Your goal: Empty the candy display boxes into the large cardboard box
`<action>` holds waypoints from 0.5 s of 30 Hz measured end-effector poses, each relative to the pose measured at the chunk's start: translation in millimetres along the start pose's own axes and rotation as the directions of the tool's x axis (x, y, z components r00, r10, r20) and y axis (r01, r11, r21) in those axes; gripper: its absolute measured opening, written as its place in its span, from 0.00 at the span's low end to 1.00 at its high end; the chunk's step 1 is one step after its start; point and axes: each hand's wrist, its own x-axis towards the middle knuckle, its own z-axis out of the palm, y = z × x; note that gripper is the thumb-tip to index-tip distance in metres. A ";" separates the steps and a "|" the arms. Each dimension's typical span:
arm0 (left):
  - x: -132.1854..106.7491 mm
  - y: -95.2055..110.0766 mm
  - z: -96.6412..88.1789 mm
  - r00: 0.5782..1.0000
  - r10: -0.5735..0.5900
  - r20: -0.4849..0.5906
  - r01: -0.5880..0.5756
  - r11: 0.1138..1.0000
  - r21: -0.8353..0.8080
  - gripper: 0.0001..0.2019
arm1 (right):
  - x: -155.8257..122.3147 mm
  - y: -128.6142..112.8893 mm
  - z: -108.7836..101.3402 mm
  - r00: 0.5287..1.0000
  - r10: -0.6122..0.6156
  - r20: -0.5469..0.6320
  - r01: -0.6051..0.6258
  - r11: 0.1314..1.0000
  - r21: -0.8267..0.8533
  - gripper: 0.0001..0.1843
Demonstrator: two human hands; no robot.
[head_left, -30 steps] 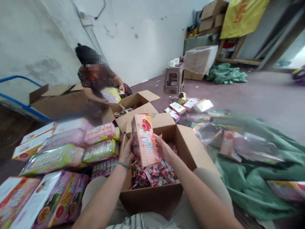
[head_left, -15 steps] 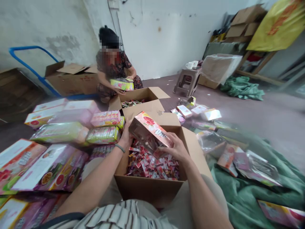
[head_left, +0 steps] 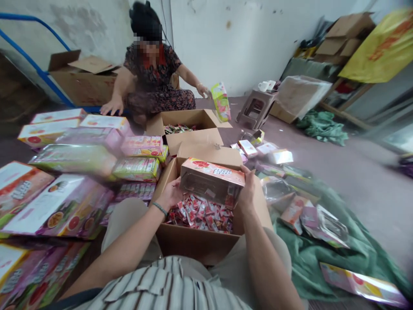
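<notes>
Orange-pink carton (head_left: 211, 175), green cloth (head_left: 306, 262)

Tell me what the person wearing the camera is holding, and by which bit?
A pinkish-orange box with a clear side, held by both ends: left grip at its left end, right grip at its right end.

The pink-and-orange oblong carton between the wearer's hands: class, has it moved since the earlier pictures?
Yes. Judged against the open brown cardboard box, the carton has turned: its near end swung rightward, so it now lies crosswise over the opening.
</notes>
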 end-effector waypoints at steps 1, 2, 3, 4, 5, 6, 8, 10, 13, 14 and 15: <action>-4.1 6.3 -6.2 0.999 -0.033 0.006 0.032 0.999 0.041 0.11 | -1.9 -3.0 3.1 0.998 0.054 0.011 -0.054 0.998 0.015 0.44; -8.4 12.5 -11.4 0.998 -0.068 0.015 0.066 0.994 0.085 0.09 | -3.8 -7.6 6.1 0.996 0.088 0.015 -0.088 0.996 0.021 0.44; -12.4 18.2 -15.1 0.994 -0.103 0.025 0.099 0.987 0.124 0.10 | -5.5 -13.7 9.3 0.996 0.086 0.026 -0.086 0.996 0.002 0.44; -16.3 22.9 -17.1 0.991 -0.130 0.036 0.123 0.981 0.150 0.14 | -7.2 -21.0 12.6 0.997 0.042 0.062 -0.039 0.998 -0.039 0.43; -20.0 26.3 -17.3 0.988 -0.148 0.048 0.138 0.977 0.162 0.21 | -8.6 -29.1 16.2 0.991 -0.034 0.129 0.046 0.995 -0.090 0.43; -23.4 28.6 -16.1 0.986 -0.161 0.051 0.150 0.975 0.162 0.26 | -9.6 -37.6 20.2 0.967 -0.116 0.228 0.148 0.981 -0.129 0.42; -29.6 30.0 -11.6 0.981 -0.190 0.038 0.183 0.973 0.140 0.32 | -9.7 -53.0 28.2 0.878 -0.188 0.440 0.275 0.951 -0.142 0.44; -35.0 29.3 -7.5 0.975 -0.218 0.041 0.212 0.971 0.111 0.32 | -7.0 -63.3 35.0 0.826 -0.124 0.550 0.229 0.965 -0.127 0.47; -40.1 28.8 -5.7 0.980 -0.164 0.110 0.162 0.986 0.028 0.27 | 0.3 -69.4 41.0 0.857 -0.050 0.514 0.087 0.995 -0.048 0.46; -40.9 29.7 -5.9 0.985 -0.113 0.128 0.117 0.993 -0.018 0.26 | 2.6 -70.4 42.2 0.866 -0.062 0.496 0.084 0.996 -0.023 0.47; -41.4 31.3 -6.4 0.989 -0.067 0.132 0.075 0.995 -0.063 0.25 | 4.2 -71.5 43.3 0.867 -0.082 0.491 0.101 0.995 -0.013 0.47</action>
